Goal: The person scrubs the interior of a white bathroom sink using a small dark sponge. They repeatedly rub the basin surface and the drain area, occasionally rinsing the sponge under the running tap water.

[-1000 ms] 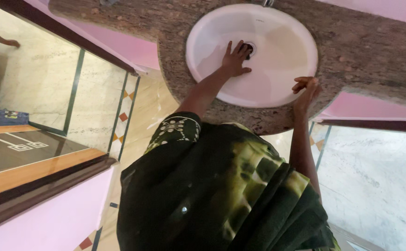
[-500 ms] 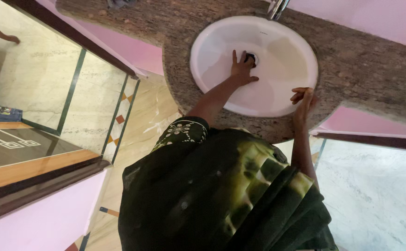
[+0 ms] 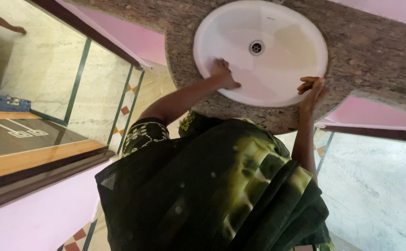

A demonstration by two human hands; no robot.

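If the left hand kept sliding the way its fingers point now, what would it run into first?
Likely just more bare basin. The left hand lies on the inner wall of the white sink, near its left rim, fingers aimed roughly across the bowl. The drain sits above that line; its exact heading is blurred.

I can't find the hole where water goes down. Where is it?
The drain sits in the middle of the white sink, near the top of the head view, beyond both hands.

We find the white basin (image 3: 277,28) bowl open around the drain (image 3: 257,47); our hands (image 3: 223,74) (image 3: 312,88) occupy its near rim; granite table (image 3: 375,56) surrounds it.
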